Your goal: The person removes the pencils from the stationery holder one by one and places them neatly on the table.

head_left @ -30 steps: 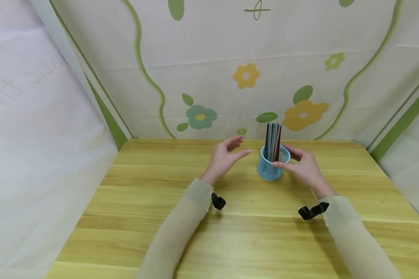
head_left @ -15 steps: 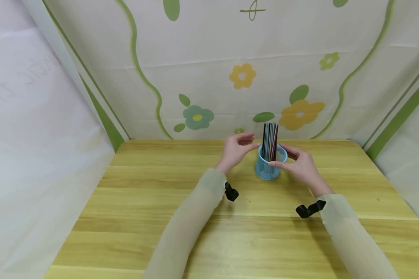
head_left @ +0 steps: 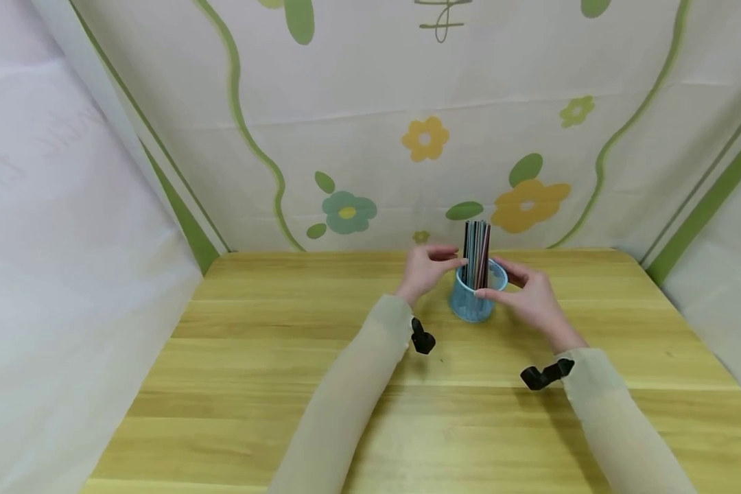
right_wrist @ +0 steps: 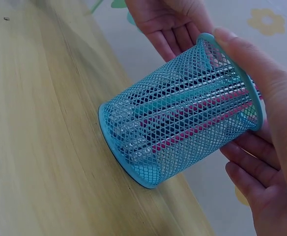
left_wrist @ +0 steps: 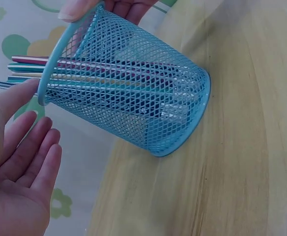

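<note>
Two hands meet at a light-blue mesh cup (head_left: 471,309), which we see standing upright on a wood-grain counter (head_left: 234,384), right of centre and toward the far edge. The right hand (head_left: 537,298) grasps the cup from the right, thumb on the near side of its rim and fingers around the far side. From the left comes the left hand (head_left: 425,271), its fingers loose and holding nothing, its thumb at the rim beside a bundle of slim sticks (head_left: 477,241); whether that thumb touches the rim, we cannot tell. Black, teal and reddish, the sticks rise above the cup, gathered toward its left side. We note pale sleeves (head_left: 339,412) on both arms and a small black device (head_left: 422,337) at each wrist. Beyond the counter hangs a white cloth (head_left: 346,82), printed with orange flowers (head_left: 527,206) and green vines.
</note>
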The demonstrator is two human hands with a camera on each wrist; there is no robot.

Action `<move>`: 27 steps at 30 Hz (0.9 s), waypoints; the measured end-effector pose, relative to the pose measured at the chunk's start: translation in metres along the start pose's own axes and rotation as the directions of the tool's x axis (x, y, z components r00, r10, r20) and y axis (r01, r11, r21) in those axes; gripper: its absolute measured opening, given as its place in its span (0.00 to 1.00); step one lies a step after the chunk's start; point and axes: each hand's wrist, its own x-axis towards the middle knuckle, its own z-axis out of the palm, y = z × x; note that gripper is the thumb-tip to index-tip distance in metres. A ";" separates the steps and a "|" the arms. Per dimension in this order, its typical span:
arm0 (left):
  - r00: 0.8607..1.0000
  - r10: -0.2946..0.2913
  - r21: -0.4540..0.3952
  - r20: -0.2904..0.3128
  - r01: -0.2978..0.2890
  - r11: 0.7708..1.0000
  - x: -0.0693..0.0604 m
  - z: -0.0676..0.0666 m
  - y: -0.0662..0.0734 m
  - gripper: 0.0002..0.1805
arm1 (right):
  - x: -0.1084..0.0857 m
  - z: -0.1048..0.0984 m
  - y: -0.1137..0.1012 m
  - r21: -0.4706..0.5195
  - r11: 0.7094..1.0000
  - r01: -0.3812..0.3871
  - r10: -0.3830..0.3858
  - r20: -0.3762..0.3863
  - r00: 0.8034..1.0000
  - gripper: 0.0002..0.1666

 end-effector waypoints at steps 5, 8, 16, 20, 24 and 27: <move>1.000 -0.003 -0.003 0.016 0.003 1.000 -0.001 0.004 -0.003 0.17 | -0.002 0.000 0.001 -0.008 1.000 -0.005 0.005 -0.004 1.000 0.49; 1.000 -0.012 0.001 0.009 0.012 1.000 -0.002 0.005 -0.003 0.14 | -0.002 0.000 0.002 -0.010 1.000 -0.012 0.011 -0.008 1.000 0.50; 0.998 -0.056 0.021 -0.005 0.057 0.998 0.000 0.008 -0.002 0.12 | -0.001 0.001 0.005 -0.020 1.000 -0.002 0.002 -0.011 1.000 0.51; 0.997 -0.067 0.011 -0.023 0.068 0.998 -0.001 0.012 0.000 0.11 | 0.000 0.002 0.006 -0.008 1.000 -0.011 0.011 -0.011 1.000 0.51; 0.997 -0.058 0.001 -0.049 0.058 0.998 -0.001 0.017 0.000 0.10 | 0.001 0.002 0.007 0.002 1.000 -0.023 0.023 -0.009 1.000 0.51; 0.997 -0.044 0.004 -0.068 0.044 0.999 0.000 0.020 0.001 0.10 | 0.000 0.002 0.006 0.011 1.000 -0.028 0.029 -0.011 1.000 0.51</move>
